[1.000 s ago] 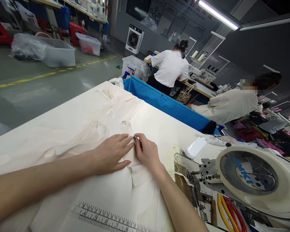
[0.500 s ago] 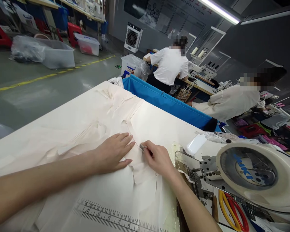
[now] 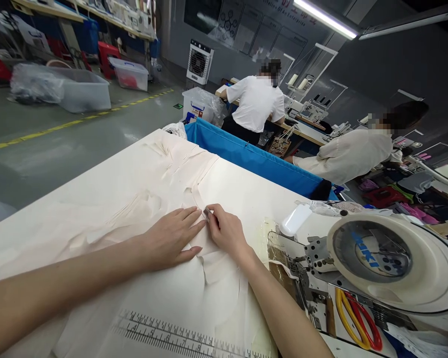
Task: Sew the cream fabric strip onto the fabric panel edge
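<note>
Pale cream fabric (image 3: 134,211) lies in loose folds over a white table (image 3: 242,186). My left hand (image 3: 175,236) rests flat on the fabric, fingers stretched out and thumb apart. Close to its fingertips, my right hand (image 3: 227,231) is closed in a pinch around a small grey metal piece (image 3: 207,213) whose exact kind I cannot make out. The metal piece is at the fabric edge, just beside the left fingertips. Below the hands, printed ruler markings (image 3: 168,337) show on the tabletop.
A sewing machine (image 3: 381,263) stands at right, with red and yellow looped handles (image 3: 353,318) below it and a white rounded object (image 3: 294,220) beside it. A blue fabric bin (image 3: 246,154) borders the table's far edge. Two people sit beyond, near other machines.
My right hand has moved left and slightly up with the metal piece, closer to the left fingertips. The left hand stays flat on the fabric. The view has shifted slightly.
</note>
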Demonstrator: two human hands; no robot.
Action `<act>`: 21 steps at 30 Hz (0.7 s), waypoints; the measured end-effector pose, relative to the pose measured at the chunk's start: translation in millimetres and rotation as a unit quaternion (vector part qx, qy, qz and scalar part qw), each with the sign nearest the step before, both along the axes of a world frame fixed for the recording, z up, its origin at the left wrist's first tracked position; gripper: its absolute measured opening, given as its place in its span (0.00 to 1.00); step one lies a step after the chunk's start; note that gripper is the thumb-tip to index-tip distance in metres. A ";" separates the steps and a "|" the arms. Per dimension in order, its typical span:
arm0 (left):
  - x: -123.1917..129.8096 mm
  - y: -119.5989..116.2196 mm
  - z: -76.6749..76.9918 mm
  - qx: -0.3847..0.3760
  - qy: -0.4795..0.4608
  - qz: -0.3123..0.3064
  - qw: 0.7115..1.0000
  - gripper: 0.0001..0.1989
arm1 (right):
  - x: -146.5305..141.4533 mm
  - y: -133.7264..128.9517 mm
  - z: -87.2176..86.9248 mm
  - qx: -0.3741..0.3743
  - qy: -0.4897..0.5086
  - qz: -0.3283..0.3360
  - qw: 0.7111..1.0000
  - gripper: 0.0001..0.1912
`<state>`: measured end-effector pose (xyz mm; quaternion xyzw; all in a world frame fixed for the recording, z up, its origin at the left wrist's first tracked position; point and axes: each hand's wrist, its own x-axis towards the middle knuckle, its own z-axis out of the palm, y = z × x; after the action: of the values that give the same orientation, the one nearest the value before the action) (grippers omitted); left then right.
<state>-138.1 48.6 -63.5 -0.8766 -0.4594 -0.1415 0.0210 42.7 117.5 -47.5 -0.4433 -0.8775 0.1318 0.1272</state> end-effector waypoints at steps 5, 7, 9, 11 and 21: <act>0.8 0.7 -0.1 -0.015 0.018 0.002 1.000 0.28 | -5.8 -1.2 0.5 0.001 -0.017 0.008 1.000 0.13; 0.8 0.6 -0.8 -0.014 0.021 0.003 1.000 0.28 | -5.0 -1.8 2.3 0.000 -0.020 0.012 1.000 0.13; 0.5 0.6 -2.2 -0.009 0.024 0.004 1.000 0.28 | -0.4 -2.0 4.7 -0.003 -0.021 0.016 1.000 0.12; 0.2 0.4 -3.7 -0.004 0.025 0.004 1.000 0.28 | 8.7 -2.4 7.4 -0.009 -0.015 0.017 1.000 0.11; 2.4 -2.9 -5.7 -0.003 -0.016 0.001 1.000 0.24 | 33.3 -16.0 0.4 -0.011 0.016 0.014 1.000 0.14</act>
<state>-135.7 45.7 -69.2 -0.8740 -0.4606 -0.1544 0.0113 76.0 101.6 -47.1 -0.4304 -0.8798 0.1505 0.1345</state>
